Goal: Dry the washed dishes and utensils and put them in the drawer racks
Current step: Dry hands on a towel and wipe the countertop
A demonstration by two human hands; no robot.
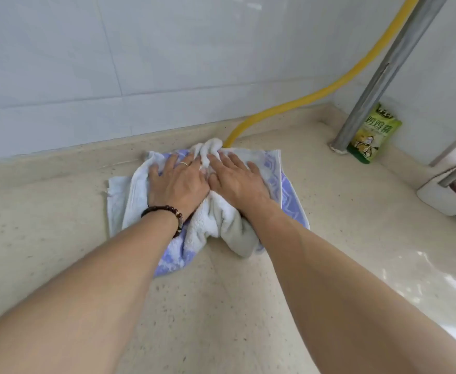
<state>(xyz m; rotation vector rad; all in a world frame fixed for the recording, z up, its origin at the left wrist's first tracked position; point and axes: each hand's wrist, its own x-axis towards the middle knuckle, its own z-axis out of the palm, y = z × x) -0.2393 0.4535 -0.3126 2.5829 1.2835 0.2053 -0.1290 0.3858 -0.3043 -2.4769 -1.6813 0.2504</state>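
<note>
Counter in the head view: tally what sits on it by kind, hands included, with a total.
Hands: 2, left hand and right hand, flat on the towel
Towel: 1
Yellow hose: 1
Green packet: 1
Metal pole: 1
Total: 6

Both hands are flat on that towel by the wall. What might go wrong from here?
The towel lies bunched under the left hand and right hand, so it may dry unevenly. Its far edge touches the yellow hose, which pushing could nudge. The counter glistens at the right, perhaps wet: the towel could soak that up.
</note>
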